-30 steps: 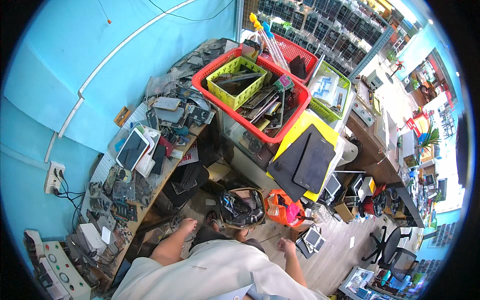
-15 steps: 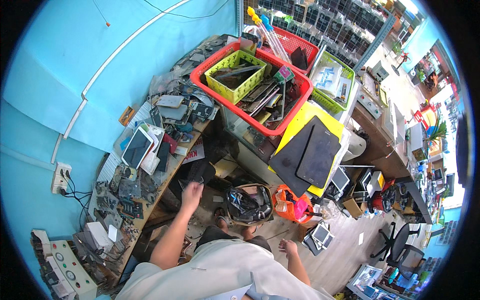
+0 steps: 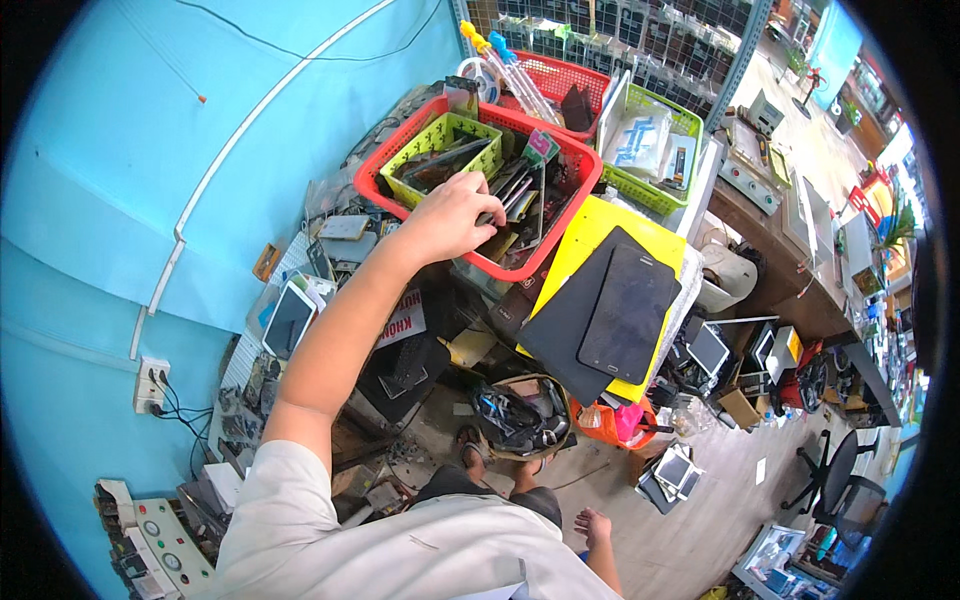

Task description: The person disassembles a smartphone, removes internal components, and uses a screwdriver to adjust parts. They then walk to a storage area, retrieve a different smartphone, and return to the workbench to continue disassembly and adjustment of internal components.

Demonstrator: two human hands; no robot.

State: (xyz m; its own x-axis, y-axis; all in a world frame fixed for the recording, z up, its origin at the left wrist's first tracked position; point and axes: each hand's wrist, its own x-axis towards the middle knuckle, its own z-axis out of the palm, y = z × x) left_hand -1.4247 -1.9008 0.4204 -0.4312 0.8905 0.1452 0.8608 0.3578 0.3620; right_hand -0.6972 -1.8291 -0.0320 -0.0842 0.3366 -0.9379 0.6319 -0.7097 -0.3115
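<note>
The left hand (image 3: 450,222) bends its fingers (image 3: 491,209) down over the flat device parts (image 3: 515,187) inside the red basket (image 3: 562,224); whether they pinch one cannot be told. The parts lean on edge, probably to save room, beside a small green basket (image 3: 398,188) nested there, perhaps for sorting. The right hand (image 3: 594,527) hangs low, loosely parted, apparently bare.

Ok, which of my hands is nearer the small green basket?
Left. Your left hand is right beside the small green basket, reaching into the red basket around it; your right hand is low at your side, well away.
</note>
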